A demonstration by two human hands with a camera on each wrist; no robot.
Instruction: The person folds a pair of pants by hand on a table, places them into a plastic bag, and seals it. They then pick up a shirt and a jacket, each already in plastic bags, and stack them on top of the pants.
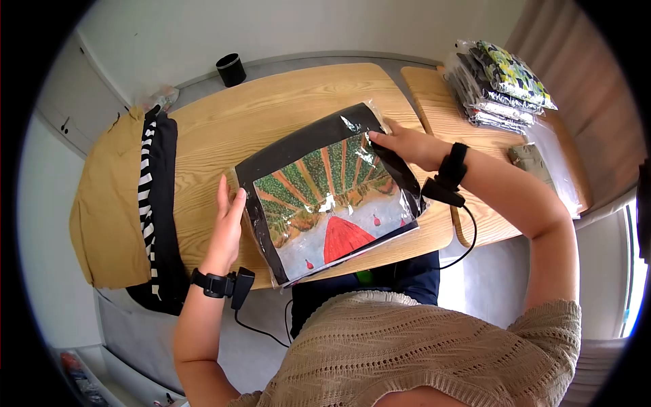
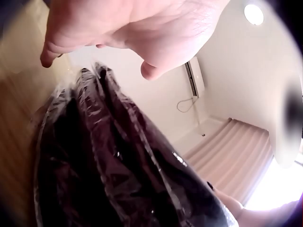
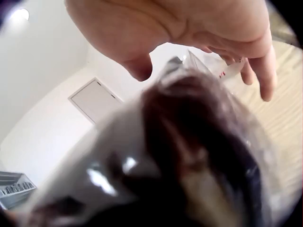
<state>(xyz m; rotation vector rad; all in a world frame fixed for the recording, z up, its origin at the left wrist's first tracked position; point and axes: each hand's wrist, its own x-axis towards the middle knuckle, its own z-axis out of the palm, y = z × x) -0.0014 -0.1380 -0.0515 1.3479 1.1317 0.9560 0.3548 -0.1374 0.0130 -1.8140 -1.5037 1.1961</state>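
In the head view, a clear-bagged black garment (image 1: 308, 146) with a colourful printed picture lies over the table's near part, with another bagged item's edge under it. My left hand (image 1: 229, 227) is at its left edge, fingers extended. Several plastic-wrapped dark layers (image 2: 109, 156) show below my left hand (image 2: 137, 28) in the left wrist view, thumb and fingers spread apart. At the upper right corner is my right hand (image 1: 413, 146), its thumb over the bag. The right wrist view shows my right hand (image 3: 189, 28) arched around the blurred wrapped edge (image 3: 189, 109), fingers loosely extended; contact is unclear.
Folded tan (image 1: 108, 203), striped and black clothes lie at the table's left end. A side table on the right bears a stack of bagged clothes (image 1: 502, 88) and a small wrapped item (image 1: 529, 161). A black bin (image 1: 231, 70) stands beyond the table (image 1: 210, 112).
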